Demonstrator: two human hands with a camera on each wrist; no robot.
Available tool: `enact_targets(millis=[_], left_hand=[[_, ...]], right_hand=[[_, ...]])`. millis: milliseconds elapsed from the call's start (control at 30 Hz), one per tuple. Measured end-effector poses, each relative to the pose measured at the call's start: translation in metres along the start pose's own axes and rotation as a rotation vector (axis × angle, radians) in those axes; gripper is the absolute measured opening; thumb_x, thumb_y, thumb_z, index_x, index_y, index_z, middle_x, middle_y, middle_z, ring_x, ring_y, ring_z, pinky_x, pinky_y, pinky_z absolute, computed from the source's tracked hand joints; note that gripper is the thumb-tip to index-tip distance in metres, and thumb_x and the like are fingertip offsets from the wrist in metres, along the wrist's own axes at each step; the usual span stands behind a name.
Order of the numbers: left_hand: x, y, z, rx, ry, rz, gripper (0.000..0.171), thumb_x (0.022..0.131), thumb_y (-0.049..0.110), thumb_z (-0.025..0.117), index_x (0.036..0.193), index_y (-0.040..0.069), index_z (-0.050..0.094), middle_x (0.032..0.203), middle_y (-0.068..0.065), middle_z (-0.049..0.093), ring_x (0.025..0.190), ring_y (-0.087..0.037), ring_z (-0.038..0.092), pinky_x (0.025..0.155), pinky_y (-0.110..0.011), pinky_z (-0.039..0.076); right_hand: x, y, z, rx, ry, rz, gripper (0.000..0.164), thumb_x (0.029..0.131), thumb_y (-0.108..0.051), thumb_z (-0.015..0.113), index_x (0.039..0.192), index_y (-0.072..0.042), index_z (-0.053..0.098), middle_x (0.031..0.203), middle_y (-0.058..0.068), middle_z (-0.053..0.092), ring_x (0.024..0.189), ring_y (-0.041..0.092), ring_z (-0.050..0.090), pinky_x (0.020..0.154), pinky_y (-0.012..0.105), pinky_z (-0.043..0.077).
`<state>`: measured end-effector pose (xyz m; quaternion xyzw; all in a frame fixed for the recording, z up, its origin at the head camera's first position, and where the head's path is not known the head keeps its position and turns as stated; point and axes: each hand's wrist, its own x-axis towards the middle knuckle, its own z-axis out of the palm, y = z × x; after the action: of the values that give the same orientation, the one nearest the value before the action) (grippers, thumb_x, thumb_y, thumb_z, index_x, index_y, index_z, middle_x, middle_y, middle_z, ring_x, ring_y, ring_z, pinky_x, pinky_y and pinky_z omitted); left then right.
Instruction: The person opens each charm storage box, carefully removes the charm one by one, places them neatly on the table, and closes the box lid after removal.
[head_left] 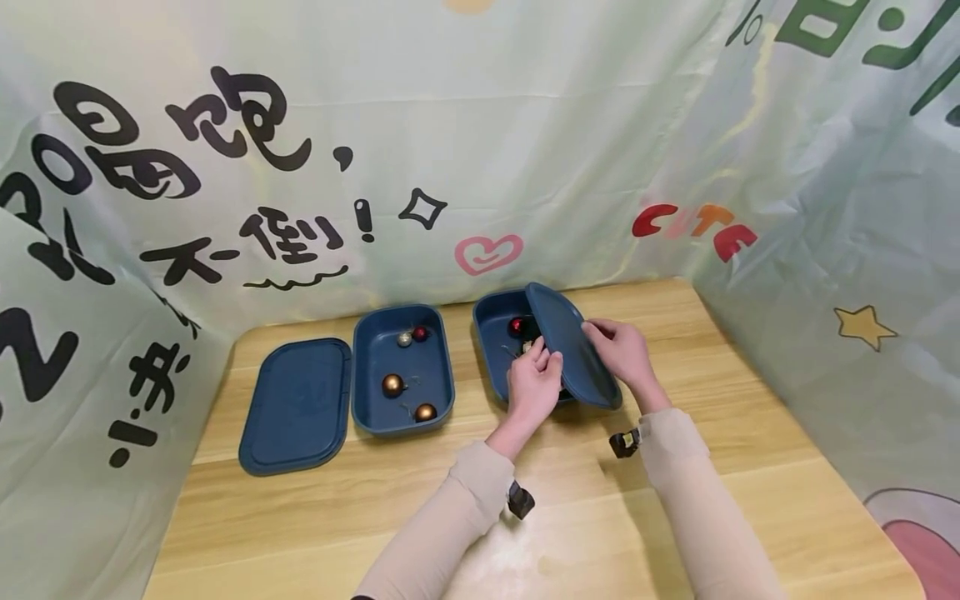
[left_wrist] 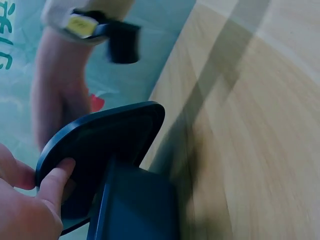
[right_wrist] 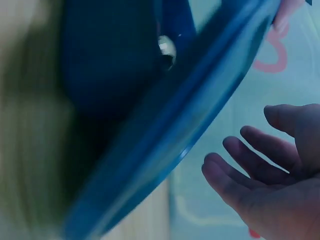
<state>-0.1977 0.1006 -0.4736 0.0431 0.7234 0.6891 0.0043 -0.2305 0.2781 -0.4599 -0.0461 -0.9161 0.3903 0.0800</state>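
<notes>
A dark blue lid [head_left: 576, 346] leans tilted over the right-hand blue box [head_left: 491, 337], covering part of its opening. My left hand [head_left: 534, 390] pinches the lid's near left edge; in the left wrist view the thumb [left_wrist: 59, 180] lies on one face of the lid, with fingers at its rim. My right hand [head_left: 624, 354] is beside the lid's right edge. The right wrist view shows its relaxed fingers [right_wrist: 225, 180] spread apart from the lid. Inside the box are a red bauble [head_left: 516, 326] and a silvery one [right_wrist: 166, 47], partly hidden.
Left of this box stands a second blue box [head_left: 402, 427] holding gold, red and silvery baubles. Another blue lid [head_left: 296, 406] lies flat on the wooden table [head_left: 570, 533] at its left. A printed cloth [head_left: 570, 167] hangs close behind the boxes.
</notes>
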Motion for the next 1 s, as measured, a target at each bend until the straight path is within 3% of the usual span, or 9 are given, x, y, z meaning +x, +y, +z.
enact_targets(millis=[200,333,467,600,700,867,1000], left_hand=[[0.0,-0.001,0.005,0.098,0.021,0.014,0.05,0.104,0.017,0.065,0.15,0.0,0.057,0.132,-0.02,0.07,0.116,-0.023,0.073,0.094,-0.031,0.061],[-0.002,-0.001,0.008,0.117,0.017,0.012,0.05,0.105,0.017,0.065,0.151,0.001,0.056,0.132,-0.019,0.07,0.117,-0.024,0.073,0.096,-0.033,0.061],[-0.003,0.0,0.01,0.108,0.003,0.018,0.05,0.105,0.015,0.064,0.151,-0.001,0.055,0.133,-0.022,0.069,0.118,-0.025,0.072,0.096,-0.033,0.061],[-0.004,0.0,0.011,0.13,-0.013,0.025,0.05,0.106,0.016,0.064,0.152,-0.001,0.054,0.134,-0.022,0.068,0.119,-0.026,0.072,0.097,-0.034,0.06],[-0.004,0.001,0.011,0.147,-0.019,0.027,0.051,0.106,0.017,0.063,0.153,0.0,0.053,0.136,-0.021,0.068,0.12,-0.025,0.072,0.098,-0.035,0.06],[-0.002,0.002,0.012,0.158,-0.027,0.037,0.052,0.107,0.019,0.062,0.154,-0.002,0.051,0.138,-0.02,0.067,0.119,-0.025,0.072,0.099,-0.034,0.06],[-0.001,0.003,0.012,0.149,-0.05,0.028,0.054,0.108,0.02,0.06,0.155,-0.002,0.048,0.141,-0.02,0.065,0.121,-0.026,0.071,0.1,-0.035,0.059]], right_hand=[[0.018,-0.029,0.0,0.012,-0.12,-0.061,0.049,0.109,-0.036,0.06,0.138,0.002,0.068,0.136,0.026,0.069,0.123,0.043,0.067,0.102,0.057,0.054],[0.028,-0.036,0.005,-0.025,-0.152,-0.097,0.047,0.109,-0.034,0.06,0.136,0.003,0.07,0.13,0.026,0.072,0.115,0.04,0.07,0.098,0.052,0.057],[0.034,-0.039,0.009,-0.053,-0.153,-0.118,0.046,0.108,-0.035,0.061,0.132,0.003,0.072,0.11,0.024,0.077,0.092,0.034,0.071,0.082,0.04,0.055],[0.036,-0.04,0.011,-0.069,-0.168,-0.108,0.047,0.108,-0.038,0.061,0.131,0.002,0.073,0.087,0.02,0.074,0.07,0.023,0.06,0.068,0.03,0.044],[0.037,-0.043,0.012,-0.078,-0.176,-0.112,0.049,0.107,-0.04,0.062,0.13,0.002,0.073,0.089,0.02,0.075,0.072,0.024,0.062,0.068,0.031,0.046],[0.037,-0.046,0.013,-0.089,-0.19,-0.116,0.049,0.105,-0.04,0.065,0.128,0.003,0.074,0.112,0.023,0.078,0.094,0.034,0.073,0.082,0.043,0.058],[0.038,-0.046,0.012,-0.092,-0.199,-0.118,0.043,0.104,-0.035,0.067,0.118,0.004,0.078,0.101,0.022,0.079,0.082,0.033,0.073,0.072,0.037,0.057]])
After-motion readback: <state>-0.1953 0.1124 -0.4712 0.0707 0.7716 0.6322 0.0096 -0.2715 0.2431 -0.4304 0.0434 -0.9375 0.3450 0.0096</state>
